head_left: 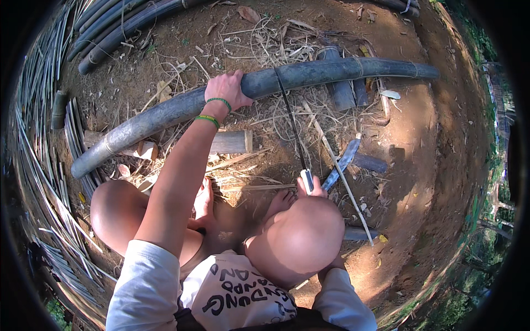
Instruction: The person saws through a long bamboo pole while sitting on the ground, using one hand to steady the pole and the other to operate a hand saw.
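A long, thick bamboo pole point(171, 113) lies crosswise in front of me, running from the left to the far right. My left hand point(227, 91) is wrapped over its middle, with green and yellow bands at the wrist. In my right hand point(313, 188), beside my right knee, is the pale handle of a hand saw point(289, 113). Its thin dark blade reaches away from me, and its far end crosses the bamboo just right of my left hand. My knee hides part of the right hand. The blade appears edge-on, so its teeth cannot be made out.
Under the pole's right part lie short bamboo pieces point(343, 95). A wooden block point(144, 150) and another cut bamboo piece point(232, 142) lie nearer. A flat bluish blade-like piece point(343, 164) and a thin stick point(337, 165) are at the right. Bamboo poles point(118, 38) and strips point(41, 182) line the left.
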Tool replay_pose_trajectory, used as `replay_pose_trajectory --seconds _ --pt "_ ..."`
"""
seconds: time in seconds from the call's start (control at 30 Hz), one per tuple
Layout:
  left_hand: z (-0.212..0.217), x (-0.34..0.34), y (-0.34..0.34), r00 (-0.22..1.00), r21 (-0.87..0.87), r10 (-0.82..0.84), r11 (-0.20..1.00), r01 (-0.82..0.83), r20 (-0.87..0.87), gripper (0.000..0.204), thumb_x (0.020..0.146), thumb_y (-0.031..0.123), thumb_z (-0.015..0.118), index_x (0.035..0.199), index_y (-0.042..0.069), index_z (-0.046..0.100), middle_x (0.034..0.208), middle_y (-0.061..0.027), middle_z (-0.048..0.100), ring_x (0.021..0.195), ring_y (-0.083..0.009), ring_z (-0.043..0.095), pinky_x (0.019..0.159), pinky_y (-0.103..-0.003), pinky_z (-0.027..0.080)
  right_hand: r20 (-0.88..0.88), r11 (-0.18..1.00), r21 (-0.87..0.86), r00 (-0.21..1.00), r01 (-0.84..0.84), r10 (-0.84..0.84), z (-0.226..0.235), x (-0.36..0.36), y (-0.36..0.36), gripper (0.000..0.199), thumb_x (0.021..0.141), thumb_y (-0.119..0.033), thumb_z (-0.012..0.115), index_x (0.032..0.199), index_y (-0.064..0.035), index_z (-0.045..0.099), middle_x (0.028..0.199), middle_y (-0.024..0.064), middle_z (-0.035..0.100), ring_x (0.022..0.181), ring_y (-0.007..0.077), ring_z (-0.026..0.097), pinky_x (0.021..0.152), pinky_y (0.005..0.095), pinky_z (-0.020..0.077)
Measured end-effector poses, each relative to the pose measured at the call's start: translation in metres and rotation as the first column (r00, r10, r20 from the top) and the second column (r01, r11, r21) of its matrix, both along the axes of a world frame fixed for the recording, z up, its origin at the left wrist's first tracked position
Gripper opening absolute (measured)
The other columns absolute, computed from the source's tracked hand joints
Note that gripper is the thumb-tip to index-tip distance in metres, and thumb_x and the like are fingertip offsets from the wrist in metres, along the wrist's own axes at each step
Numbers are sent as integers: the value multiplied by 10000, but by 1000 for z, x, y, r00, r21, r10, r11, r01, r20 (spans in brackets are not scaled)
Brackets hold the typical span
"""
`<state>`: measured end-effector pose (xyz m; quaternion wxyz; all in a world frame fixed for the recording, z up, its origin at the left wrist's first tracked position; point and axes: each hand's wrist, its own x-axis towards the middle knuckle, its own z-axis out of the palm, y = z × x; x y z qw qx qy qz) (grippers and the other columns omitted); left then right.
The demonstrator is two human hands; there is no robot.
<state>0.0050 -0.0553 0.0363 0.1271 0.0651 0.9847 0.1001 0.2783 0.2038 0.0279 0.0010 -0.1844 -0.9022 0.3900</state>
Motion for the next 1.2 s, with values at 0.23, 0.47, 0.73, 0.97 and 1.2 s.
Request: replay_pose_trajectory --seconds 0.23,0.47,0.73,0.97,1.2 --pt "-2 0 -4 999 -48 20 999 -19 25 862 663 598 873 1356 147 629 1148 -129 772 1052 -319 759 931 -452 619 -184 970 93 953 -225 239 -21 -131 -37 257 1025 -226 687 1008 25 635 667 265 675 656 456 718 519 517 533" --pt "5 -15 -14 996 -65 24 998 -18 87 824 657 627 871 1292 145 663 1118 -158 777 1027 -325 767 923 -443 618 -166 967 36 953 -251 253 -9 -208 -65 308 1035 -290 665 999 14 630 644 251 671 636 448 716 516 526 527" --pt "-2 -20 -13 993 -36 45 998 -42 105 860 612 586 882 1321 146 675 1111 -139 784 1013 -340 765 912 -447 620 -126 971 8 963 -239 239 -9 -210 -64 287 1026 -261 673 993 20 628 588 205 647 578 420 706 480 501 518" --pt "0 -22 -13 988 -36 49 998 -44 148 897 589 572 885 1348 145 671 1113 -139 784 1009 -347 764 913 -452 618 -183 950 -177 957 -258 226 -10 -199 -58 371 1001 -254 696 1217 41 630 633 183 673 589 364 730 511 454 527" --pt "9 -13 -14 998 -67 28 997 -24 63 794 661 649 867 1226 126 668 1088 -143 785 1001 -340 771 901 -447 623 -101 932 -248 964 -264 246 -30 -193 -46 585 1008 -478 689 1374 -34 583 801 181 736 745 317 769 660 469 557"
